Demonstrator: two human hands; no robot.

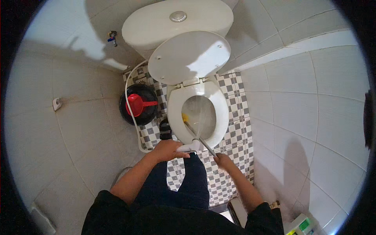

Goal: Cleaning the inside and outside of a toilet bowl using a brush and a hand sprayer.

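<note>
My left hand [169, 150] is closed around the handle of a white bidet sprayer [193, 145] at the front rim of the toilet. Water sprays from its head into the toilet bowl [202, 110]. A white hose [135, 122] loops from the left of the toilet down towards this hand. With my right hand [223, 161] I grip the grey handle of a toilet brush [207, 147], slanting over the front of the seat. Its yellow head [184, 117] lies inside the bowl at the left. The toilet seat [221, 120] is down and the lid [189, 55] is raised against the cistern.
A black bucket [147, 120] holding a red dipper [135, 105] stands left of the toilet on the checkered tile floor [235, 117]. A valve [112, 38] sticks out of the back wall. Tiled walls close in on both sides. A container [299, 224] is at lower right.
</note>
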